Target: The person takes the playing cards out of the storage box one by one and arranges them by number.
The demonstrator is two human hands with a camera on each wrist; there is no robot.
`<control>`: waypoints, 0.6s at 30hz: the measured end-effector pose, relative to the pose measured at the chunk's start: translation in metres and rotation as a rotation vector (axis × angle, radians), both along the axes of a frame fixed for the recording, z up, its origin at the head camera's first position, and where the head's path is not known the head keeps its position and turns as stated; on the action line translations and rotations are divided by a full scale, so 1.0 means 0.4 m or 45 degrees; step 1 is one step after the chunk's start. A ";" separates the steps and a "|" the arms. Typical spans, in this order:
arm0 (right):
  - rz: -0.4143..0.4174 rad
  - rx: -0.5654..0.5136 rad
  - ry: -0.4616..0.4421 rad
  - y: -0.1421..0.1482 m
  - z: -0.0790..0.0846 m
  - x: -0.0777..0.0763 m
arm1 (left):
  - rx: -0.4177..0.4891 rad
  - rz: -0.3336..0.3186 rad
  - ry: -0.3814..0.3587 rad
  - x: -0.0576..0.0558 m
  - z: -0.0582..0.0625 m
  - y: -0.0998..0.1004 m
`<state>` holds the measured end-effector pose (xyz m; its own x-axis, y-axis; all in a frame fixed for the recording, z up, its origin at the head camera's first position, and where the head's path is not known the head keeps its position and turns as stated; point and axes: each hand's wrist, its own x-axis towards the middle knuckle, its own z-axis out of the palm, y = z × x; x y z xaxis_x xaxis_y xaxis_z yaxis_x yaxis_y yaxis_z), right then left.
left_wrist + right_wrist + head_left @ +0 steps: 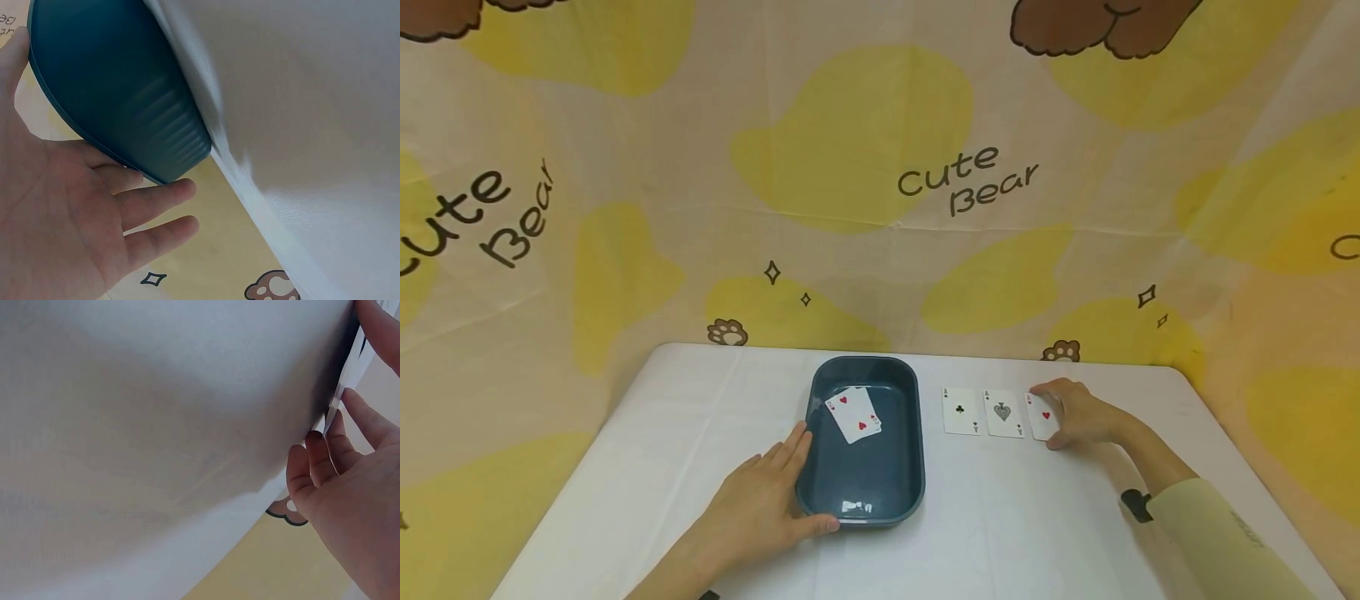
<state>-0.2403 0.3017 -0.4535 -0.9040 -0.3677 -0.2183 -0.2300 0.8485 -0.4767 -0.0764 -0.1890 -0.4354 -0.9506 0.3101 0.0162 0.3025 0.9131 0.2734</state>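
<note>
A dark blue tray [887, 492] stands on the white table, with a two of hearts [852, 414] inside, overlapping another card. My left hand [760, 500] rests on the tray's left side, fingers fairly straight along the wall and thumb at the near rim. In the left wrist view, two fingers of that hand [62, 212] extend past the tray wall [125, 94]. At the right end of a card row, my right hand [1082, 414] pinches an ace of hearts [1039, 415] by its far and near edges. The right wrist view shows this card [350, 375] nearly edge-on between thumb and fingers.
An ace of clubs [959, 411] and an ace of spades [1003, 413] lie face up between the tray and my right hand. Behind the table's far edge hangs a yellow patterned cloth [850, 167]. A white cloth [985, 533] covers the tabletop.
</note>
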 end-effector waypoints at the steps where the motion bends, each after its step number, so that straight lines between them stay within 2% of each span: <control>1: 0.003 0.004 0.000 -0.001 0.002 0.001 | 0.001 0.001 -0.002 0.000 0.000 0.000; 11: 0.001 0.018 -0.016 -0.004 0.009 0.006 | -0.002 0.003 -0.012 0.001 0.003 0.002; 18: 0.021 0.019 0.015 -0.004 0.011 0.008 | -0.007 0.004 0.003 0.003 0.005 0.002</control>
